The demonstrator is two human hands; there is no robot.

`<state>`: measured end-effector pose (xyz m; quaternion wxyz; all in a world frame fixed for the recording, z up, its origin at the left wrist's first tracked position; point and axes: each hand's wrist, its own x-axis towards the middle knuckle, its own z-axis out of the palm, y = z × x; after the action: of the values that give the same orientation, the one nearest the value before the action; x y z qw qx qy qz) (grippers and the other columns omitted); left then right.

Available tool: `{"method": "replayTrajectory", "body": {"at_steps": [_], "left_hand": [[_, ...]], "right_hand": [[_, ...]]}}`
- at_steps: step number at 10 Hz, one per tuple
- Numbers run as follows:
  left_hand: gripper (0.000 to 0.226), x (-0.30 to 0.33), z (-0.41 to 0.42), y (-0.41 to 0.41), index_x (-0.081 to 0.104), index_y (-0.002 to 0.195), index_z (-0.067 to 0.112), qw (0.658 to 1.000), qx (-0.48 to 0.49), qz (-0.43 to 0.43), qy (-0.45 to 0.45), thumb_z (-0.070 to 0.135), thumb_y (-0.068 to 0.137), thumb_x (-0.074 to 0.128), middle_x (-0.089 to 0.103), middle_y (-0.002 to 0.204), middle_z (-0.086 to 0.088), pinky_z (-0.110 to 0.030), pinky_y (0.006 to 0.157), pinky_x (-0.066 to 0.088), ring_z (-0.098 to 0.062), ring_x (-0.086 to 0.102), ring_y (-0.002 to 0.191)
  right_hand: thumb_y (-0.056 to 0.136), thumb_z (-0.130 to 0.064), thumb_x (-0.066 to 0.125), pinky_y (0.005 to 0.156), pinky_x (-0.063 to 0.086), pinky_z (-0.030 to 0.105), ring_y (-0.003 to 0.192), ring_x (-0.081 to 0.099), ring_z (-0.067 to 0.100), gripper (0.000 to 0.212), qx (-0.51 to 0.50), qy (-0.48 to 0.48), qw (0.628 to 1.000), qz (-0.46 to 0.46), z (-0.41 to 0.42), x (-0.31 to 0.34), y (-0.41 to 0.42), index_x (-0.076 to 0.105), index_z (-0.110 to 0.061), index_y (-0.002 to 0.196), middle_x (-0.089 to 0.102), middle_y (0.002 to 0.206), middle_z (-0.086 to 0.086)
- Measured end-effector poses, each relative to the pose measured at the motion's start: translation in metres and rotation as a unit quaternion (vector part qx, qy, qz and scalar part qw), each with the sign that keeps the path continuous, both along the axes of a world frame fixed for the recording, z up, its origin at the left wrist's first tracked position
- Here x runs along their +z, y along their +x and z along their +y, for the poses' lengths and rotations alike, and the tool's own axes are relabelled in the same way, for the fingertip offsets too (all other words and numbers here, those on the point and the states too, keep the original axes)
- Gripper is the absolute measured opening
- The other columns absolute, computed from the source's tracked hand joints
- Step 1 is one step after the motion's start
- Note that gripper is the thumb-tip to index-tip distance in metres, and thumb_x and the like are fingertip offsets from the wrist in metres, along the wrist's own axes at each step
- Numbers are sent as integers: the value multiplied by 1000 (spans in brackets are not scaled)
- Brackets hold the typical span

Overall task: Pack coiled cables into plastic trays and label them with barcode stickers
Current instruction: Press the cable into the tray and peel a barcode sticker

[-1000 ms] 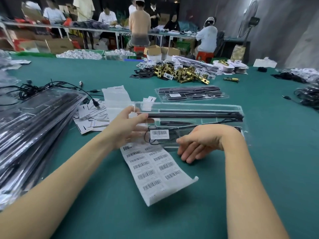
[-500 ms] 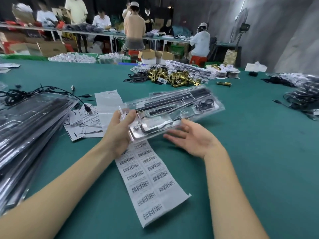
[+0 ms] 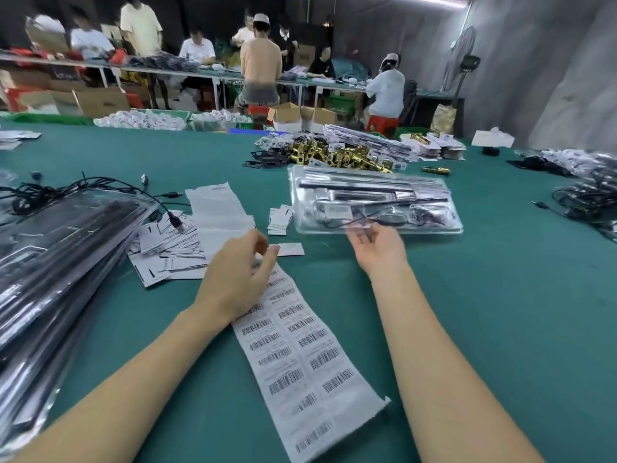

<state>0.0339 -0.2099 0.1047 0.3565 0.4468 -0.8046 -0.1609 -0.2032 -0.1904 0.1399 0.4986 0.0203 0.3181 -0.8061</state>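
the clear plastic blister tray (image 3: 374, 202), packed with long black bars and a coiled black cable, lay flat on the green felt table (image 3: 500, 312), on top of what looked like another tray of the same kind. a white barcode sticker (image 3: 338, 212) sat on its lid towards the near left end. the right hand (image 3: 375, 243) was palm up just at the tray's near edge, fingers loosely spread and relaxed; the fingertips were blurred against the clear plastic, so whether they touched the rim could not be told, and nothing was gripped.

the left hand (image 3: 238, 275) hovered over the upper end of the long white strip of barcode labels (image 3: 300, 345), which ran along the table towards the person between the two forearms. its fingers were loosely curled with thumb and forefinger close together; whether they pinched a sticker was not clear. a single small white label (image 3: 290, 249) lay just beyond its fingertips.

to the left lay a slanting stack of filled clear trays (image 3: 56, 262), a tangle of black usb cables (image 3: 83, 192) and scattered white paper cards (image 3: 167, 248). a small pile of white tags (image 3: 279, 218) sat just beside the tray's left end. farther back was a heap of brass-coloured metal parts (image 3: 337, 157).
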Motion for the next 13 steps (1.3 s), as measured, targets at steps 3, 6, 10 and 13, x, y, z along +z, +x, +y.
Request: {"method": "replayTrajectory", "body": {"at_steps": [3, 6, 10, 13], "left_hand": [[23, -3, -3, -6, 52, 91, 21, 996, -21, -67, -55, 42, 94, 58, 58, 85, 9, -35, 79, 43, -17, 50, 87], [22, -4, -3, -5, 50, 91, 23, 996, -28, -70, -49, 42, 94, 58, 56, 86, 11, -35, 81, 43, -16, 49, 88], [22, -6, -6, -6, 49, 91, 24, 996, -26, -75, -47, 44, 93, 58, 55, 87, 13, -34, 80, 42, -16, 48, 89], [21, -6, -6, -5, 49, 91, 25, 996, -25, -80, -43, 44, 93, 57, 56, 88, 13, -33, 81, 41, -15, 47, 90]], "right_hand": [[106, -7, 38, 113, 39, 39, 129, 50, 43, 38, 6, 130, 985, 117, -88, -6, -17, 44, 17, 135, 49, 140, 32], [93, 9, 58, 57, 60, 29, 88, 74, 28, 33, -21, 264, 939, 219, -85, 17, -22, 54, 3, 125, 59, 77, 15], [101, -3, 45, 68, 61, 27, 96, 64, 24, 44, 49, 165, 944, 281, -94, -1, -38, 36, 0, 144, 53, 136, 17], [90, -14, 53, 47, 50, 24, 55, 61, 15, 8, 24, 264, 870, 414, -52, 7, 7, 59, -11, 86, 68, 83, 5]]}}
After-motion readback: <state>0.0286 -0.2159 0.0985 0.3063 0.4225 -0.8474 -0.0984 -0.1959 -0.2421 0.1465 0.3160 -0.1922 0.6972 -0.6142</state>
